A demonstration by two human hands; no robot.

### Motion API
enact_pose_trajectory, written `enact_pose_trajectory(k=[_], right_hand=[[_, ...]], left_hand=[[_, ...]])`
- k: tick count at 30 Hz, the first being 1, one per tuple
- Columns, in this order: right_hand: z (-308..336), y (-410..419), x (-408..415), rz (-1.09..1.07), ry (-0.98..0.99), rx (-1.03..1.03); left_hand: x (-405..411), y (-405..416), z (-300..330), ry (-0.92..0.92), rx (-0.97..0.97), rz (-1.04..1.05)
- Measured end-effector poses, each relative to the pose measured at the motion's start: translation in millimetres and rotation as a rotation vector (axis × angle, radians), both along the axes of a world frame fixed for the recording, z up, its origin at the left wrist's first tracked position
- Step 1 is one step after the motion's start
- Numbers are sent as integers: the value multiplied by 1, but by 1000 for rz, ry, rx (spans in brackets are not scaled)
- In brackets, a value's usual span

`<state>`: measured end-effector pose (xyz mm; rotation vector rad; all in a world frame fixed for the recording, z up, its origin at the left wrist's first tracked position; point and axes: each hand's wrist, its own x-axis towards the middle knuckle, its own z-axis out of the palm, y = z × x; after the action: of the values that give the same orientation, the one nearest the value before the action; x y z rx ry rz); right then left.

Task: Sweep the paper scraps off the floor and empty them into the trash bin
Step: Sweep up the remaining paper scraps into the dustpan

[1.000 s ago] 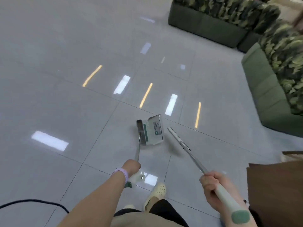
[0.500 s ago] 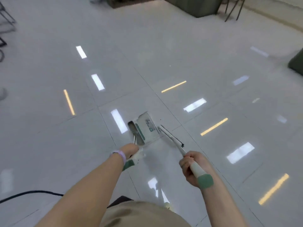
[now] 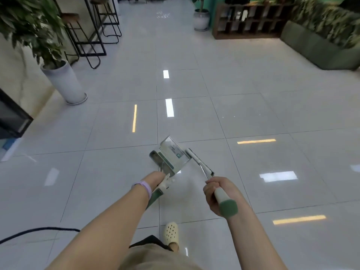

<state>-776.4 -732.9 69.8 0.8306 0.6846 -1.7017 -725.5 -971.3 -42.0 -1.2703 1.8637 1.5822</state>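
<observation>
Your left hand (image 3: pixel 155 178) grips the dustpan (image 3: pixel 171 154), right hand (image 3: pixel 218 193) the broom (image 3: pixel 198 160) just beside; no scraps or bin in sight.

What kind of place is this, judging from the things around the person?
Probably an office lounge or café-style common area: tall bar stools, a green sofa, potted plants and a wooden cubby shelf on a glossy tiled floor.

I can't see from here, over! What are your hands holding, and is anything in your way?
Left hand grips dustpan handle. Right hand grips broom handle. Path ahead open; black cable behind-left.
</observation>
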Motion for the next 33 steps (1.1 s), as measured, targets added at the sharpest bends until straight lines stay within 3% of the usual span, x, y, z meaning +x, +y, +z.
enact_pose_trajectory(k=[4,5,11,20,25,33], right_hand=[[11,-56,-79,110,16,84],[14,-68,-98,118,31,70],[34,-139,-210,167,60,84],[14,-234,-413,246,122,144],[29,-287,-552,329,130,141],[47,-399,-729,355,152,31]], left_hand=[[-80,-51,25,35,266,284],[-99,-70,32,25,215,221],[-209,-158,51,30,321,283],[-407,-238,42,34,448,392],[-530,-294,87,81,529,445],[-692,-398,136,197,459,466]])
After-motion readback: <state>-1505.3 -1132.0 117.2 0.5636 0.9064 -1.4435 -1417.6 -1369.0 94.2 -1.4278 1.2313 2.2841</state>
